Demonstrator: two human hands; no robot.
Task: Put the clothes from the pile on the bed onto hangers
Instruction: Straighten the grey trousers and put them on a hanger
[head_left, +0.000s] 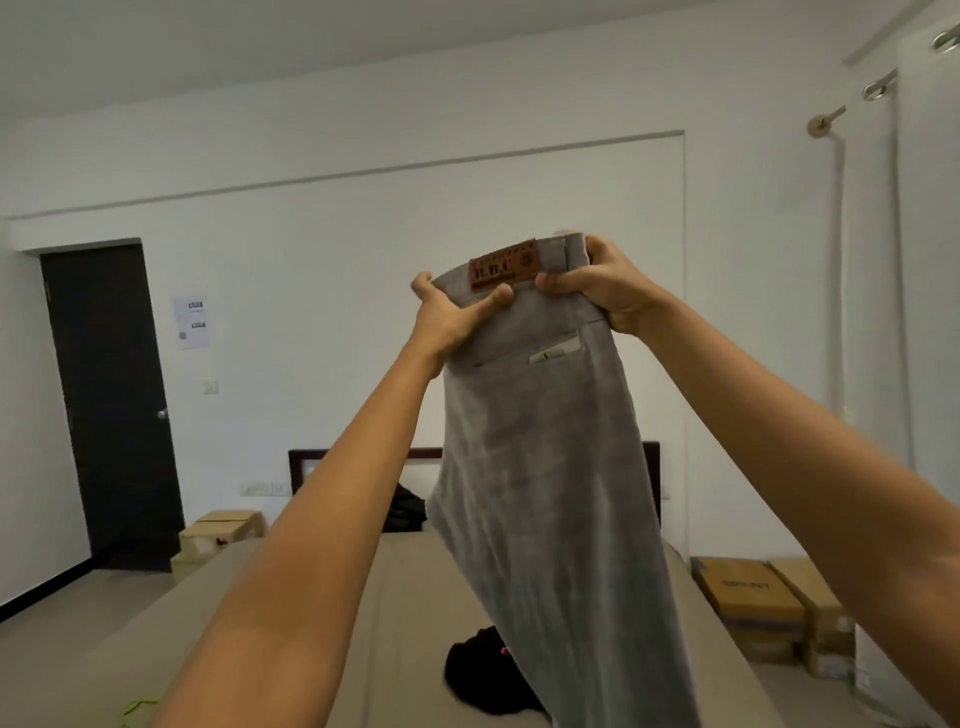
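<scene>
So both arms are up and the grey trousers (540, 467) are being held out at the waistband, folded lengthwise so the legs hang as one strip down toward the bed (322, 597). The left hand (452, 317) has its fingers curled round the left edge of the waistband with the thumb pressed flat across the front, and the right hand (602, 291) is clamped round the right end just past the brown leather patch (503, 269). Looks to me like the straighten-it-out step, getting the pair lined up before it goes on anything. No hanger anywhere in shot that I can spot, though there's a bit of neon green (136, 709) at the bottom left corner that might be one, too cut off to say. What's left of the pile seems to be a black garment (478, 670) lying on the bed under the hanging legs, plus another dark heap (405, 506) up near the headboard (363, 460). Next move probably needs one hand freed to grab a hanger while the other keeps the fold together, then the legs fed over the bar without the seams slipping apart.
</scene>
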